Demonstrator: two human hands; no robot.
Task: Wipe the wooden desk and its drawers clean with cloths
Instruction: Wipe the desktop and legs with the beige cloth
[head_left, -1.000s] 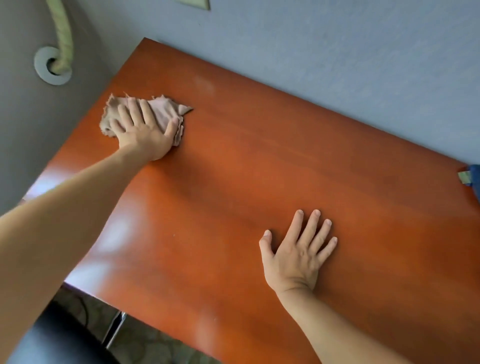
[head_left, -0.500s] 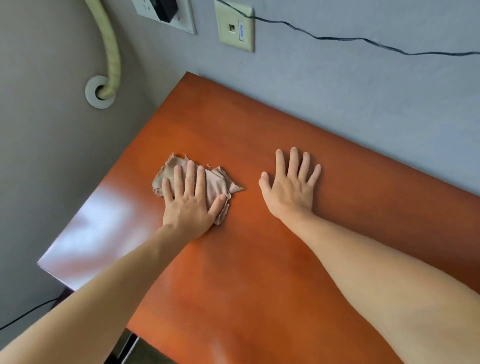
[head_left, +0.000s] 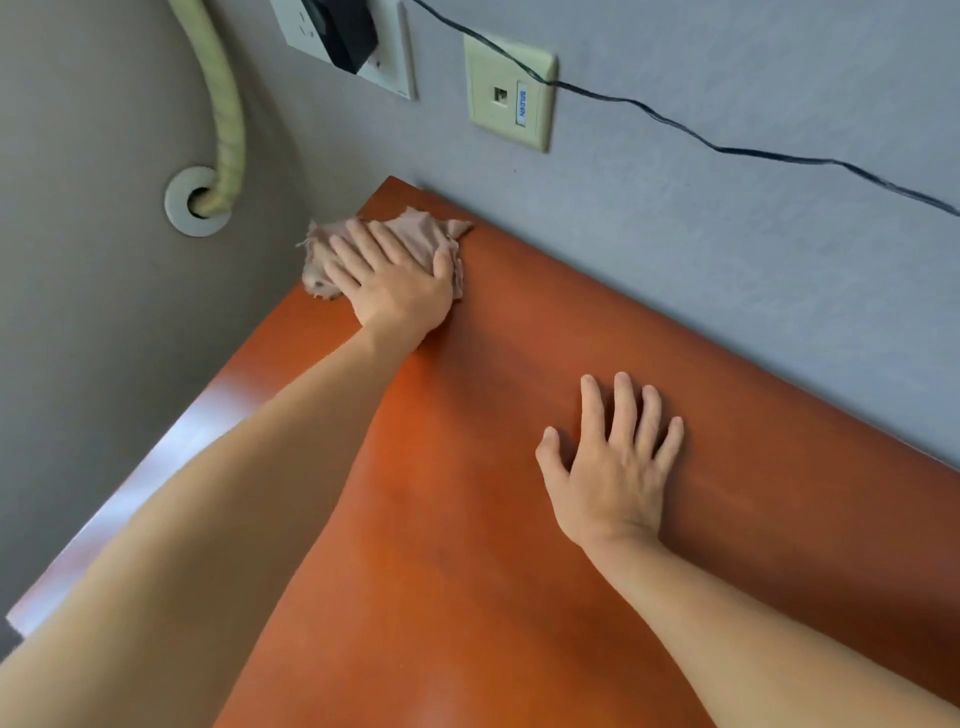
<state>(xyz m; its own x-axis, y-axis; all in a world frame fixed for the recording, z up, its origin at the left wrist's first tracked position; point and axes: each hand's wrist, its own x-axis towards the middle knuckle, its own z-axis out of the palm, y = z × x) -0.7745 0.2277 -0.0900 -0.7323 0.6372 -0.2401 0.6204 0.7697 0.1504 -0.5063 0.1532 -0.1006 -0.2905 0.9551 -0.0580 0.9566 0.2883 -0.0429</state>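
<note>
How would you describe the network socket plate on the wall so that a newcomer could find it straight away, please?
Start at the far left corner of the wooden desk and look up the grey wall. Two plates hang there; the network socket plate is the right one, cream, with one small port, a blue label and nothing plugged in, unlike the white power outlet.

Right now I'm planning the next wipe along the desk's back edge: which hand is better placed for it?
Left. The left hand presses the cloth at the desk's back corner; the right hand lies bare on the wood.
</note>
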